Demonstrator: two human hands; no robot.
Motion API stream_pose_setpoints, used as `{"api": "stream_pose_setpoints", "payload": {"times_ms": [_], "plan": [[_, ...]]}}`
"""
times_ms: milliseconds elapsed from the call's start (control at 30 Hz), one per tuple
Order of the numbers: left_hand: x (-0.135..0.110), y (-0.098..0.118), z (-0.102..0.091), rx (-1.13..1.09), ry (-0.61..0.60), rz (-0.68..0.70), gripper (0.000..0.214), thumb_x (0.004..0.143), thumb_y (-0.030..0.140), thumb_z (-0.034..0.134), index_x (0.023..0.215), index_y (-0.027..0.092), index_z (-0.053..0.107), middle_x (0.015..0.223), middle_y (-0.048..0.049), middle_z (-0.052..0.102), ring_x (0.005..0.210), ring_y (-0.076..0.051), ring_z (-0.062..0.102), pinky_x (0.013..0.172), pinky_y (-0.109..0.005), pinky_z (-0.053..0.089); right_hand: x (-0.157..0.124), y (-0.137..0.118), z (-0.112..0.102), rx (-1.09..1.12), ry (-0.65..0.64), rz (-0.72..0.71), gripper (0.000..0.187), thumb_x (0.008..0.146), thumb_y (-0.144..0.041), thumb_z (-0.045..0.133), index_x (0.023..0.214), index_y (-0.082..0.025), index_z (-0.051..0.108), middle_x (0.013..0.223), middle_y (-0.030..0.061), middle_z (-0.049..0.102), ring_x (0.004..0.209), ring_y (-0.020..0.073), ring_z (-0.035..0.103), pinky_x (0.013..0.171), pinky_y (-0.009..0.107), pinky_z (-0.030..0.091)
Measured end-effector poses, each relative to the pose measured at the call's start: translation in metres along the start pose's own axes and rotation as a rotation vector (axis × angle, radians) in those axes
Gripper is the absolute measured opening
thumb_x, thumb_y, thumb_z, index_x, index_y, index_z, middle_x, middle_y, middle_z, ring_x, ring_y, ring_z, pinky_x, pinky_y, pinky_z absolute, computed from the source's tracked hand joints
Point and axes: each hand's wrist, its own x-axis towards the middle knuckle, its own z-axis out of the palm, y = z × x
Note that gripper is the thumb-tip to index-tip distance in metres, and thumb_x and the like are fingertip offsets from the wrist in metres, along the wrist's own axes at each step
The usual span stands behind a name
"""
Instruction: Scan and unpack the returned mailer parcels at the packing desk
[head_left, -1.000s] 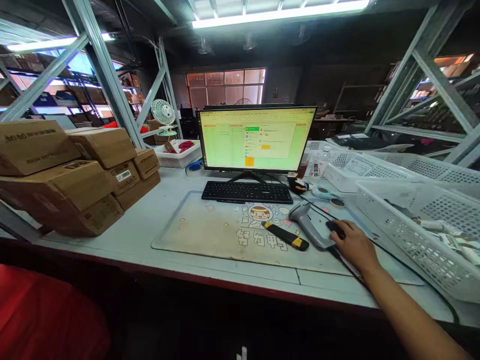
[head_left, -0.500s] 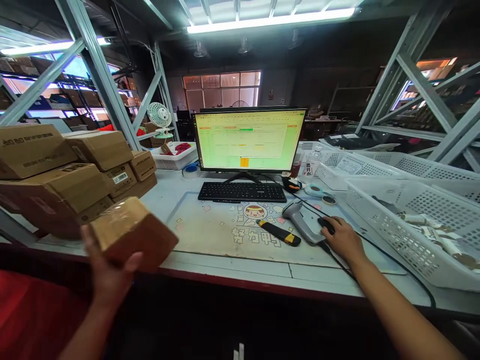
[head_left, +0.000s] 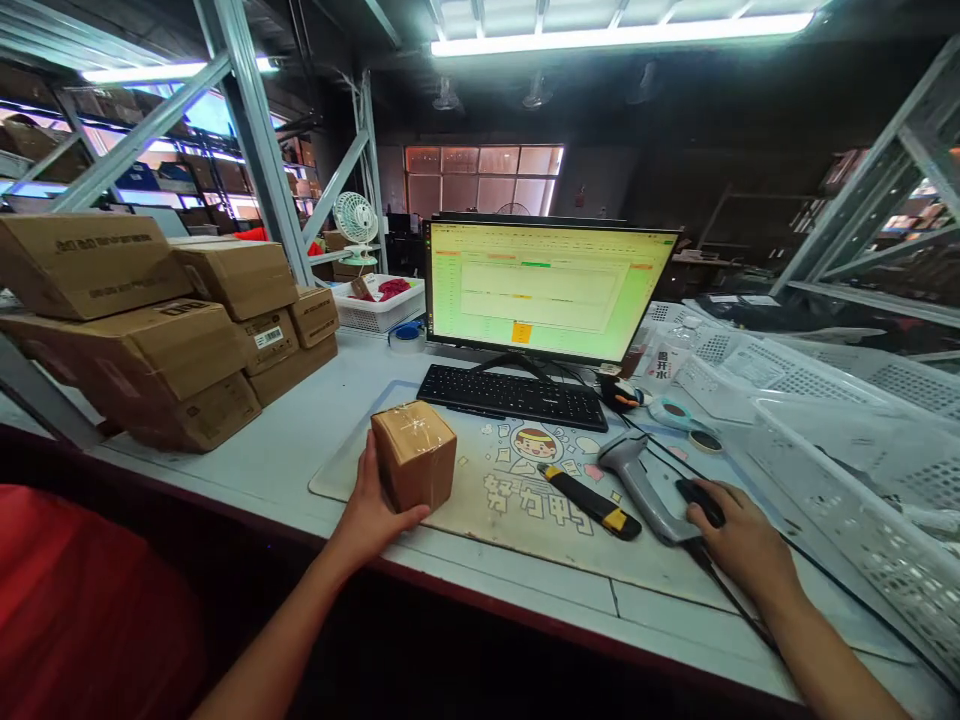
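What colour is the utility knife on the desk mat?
Black utility knife with yellow ends; head view.

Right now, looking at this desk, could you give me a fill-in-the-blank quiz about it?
The left hand grips a small taped cardboard ____ on the desk mat.
The right hand rests on a black ____.
Beside the yellow-and-black utility knife lies a grey barcode ____.
Missing: box, mouse, scanner.
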Motion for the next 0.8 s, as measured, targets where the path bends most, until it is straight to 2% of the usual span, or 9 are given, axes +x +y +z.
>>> {"api": "stream_pose_setpoints", "payload": {"times_ms": [67, 200, 267, 400, 500, 633, 800], "plan": [[-0.003, 0.003, -0.002, 0.092, -0.044, -0.036, 0.148, 0.065, 0.053, 0.093, 0.170, 0.030, -0.010, 0.174, -0.0181, 0.022, 0.160, -0.040, 0.028, 0.126, -0.061, 0.034, 0.001, 0.004, 0.002, 0.015, 0.013, -0.010, 0.059, 0.089, -0.056, 0.043, 0.127, -0.019, 0.070, 0.132, 0.0147, 0.068, 0.113, 0.0379, 0.069, 0.094, 0.054, 0.058], [-0.004, 0.008, -0.001, 0.164, -0.064, -0.100, 0.150, 0.064, 0.049, 0.092, 0.170, 0.024, -0.011, 0.168, -0.0216, 0.033, 0.155, -0.043, 0.037, 0.123, -0.063, 0.039, 0.001, 0.009, 0.003, 0.032, 0.036, -0.035, 0.059, 0.088, -0.057, 0.045, 0.125, -0.019, 0.070, 0.131, 0.0146, 0.069, 0.111, 0.0381, 0.069, 0.094, 0.054, 0.058], [-0.004, 0.008, 0.001, 0.159, -0.064, -0.100, 0.150, 0.063, 0.046, 0.092, 0.170, 0.022, -0.011, 0.168, -0.0230, 0.034, 0.154, -0.044, 0.038, 0.123, -0.064, 0.038, 0.001, 0.011, 0.004, 0.037, 0.034, -0.037, 0.059, 0.088, -0.058, 0.045, 0.125, -0.020, 0.070, 0.130, 0.0146, 0.069, 0.110, 0.0381, 0.070, 0.094, 0.055, 0.058], [-0.007, 0.006, 0.000, 0.126, -0.050, -0.065, 0.143, 0.068, 0.044, 0.089, 0.170, 0.026, -0.010, 0.170, -0.0203, 0.028, 0.158, -0.041, 0.032, 0.126, -0.063, 0.034, 0.002, 0.015, 0.006, 0.045, 0.031, -0.054, 0.058, 0.088, -0.060, 0.045, 0.122, -0.020, 0.070, 0.129, 0.0146, 0.070, 0.111, 0.0379, 0.069, 0.100, 0.056, 0.056], [-0.006, 0.008, -0.010, 0.127, -0.019, -0.054, 0.137, 0.073, 0.046, 0.086, 0.170, 0.029, -0.009, 0.170, -0.0182, 0.029, 0.158, -0.040, 0.031, 0.125, -0.064, 0.035, 0.002, 0.016, 0.006, 0.043, 0.022, -0.034, 0.059, 0.088, -0.061, 0.045, 0.122, -0.020, 0.070, 0.130, 0.0152, 0.069, 0.112, 0.0387, 0.069, 0.101, 0.056, 0.055], [0.003, 0.017, -0.035, 0.180, 0.008, 0.018, 0.127, 0.074, 0.055, 0.086, 0.171, 0.030, 0.008, 0.167, -0.0166, 0.037, 0.153, -0.043, 0.036, 0.122, -0.070, 0.035, 0.001, 0.012, 0.003, 0.052, 0.013, -0.001, 0.060, 0.087, -0.060, 0.045, 0.125, -0.020, 0.069, 0.132, 0.0157, 0.068, 0.113, 0.0394, 0.068, 0.100, 0.057, 0.056], [0.018, 0.029, -0.062, 0.296, -0.157, 0.178, 0.098, 0.075, 0.052, 0.085, 0.162, 0.037, 0.043, 0.161, -0.0108, 0.050, 0.145, -0.043, 0.046, 0.119, -0.069, 0.039, 0.001, 0.006, 0.001, 0.063, 0.026, -0.011, 0.056, 0.087, -0.056, 0.047, 0.123, -0.019, 0.070, 0.131, 0.0161, 0.068, 0.112, 0.0379, 0.068, 0.101, 0.056, 0.055]]}}
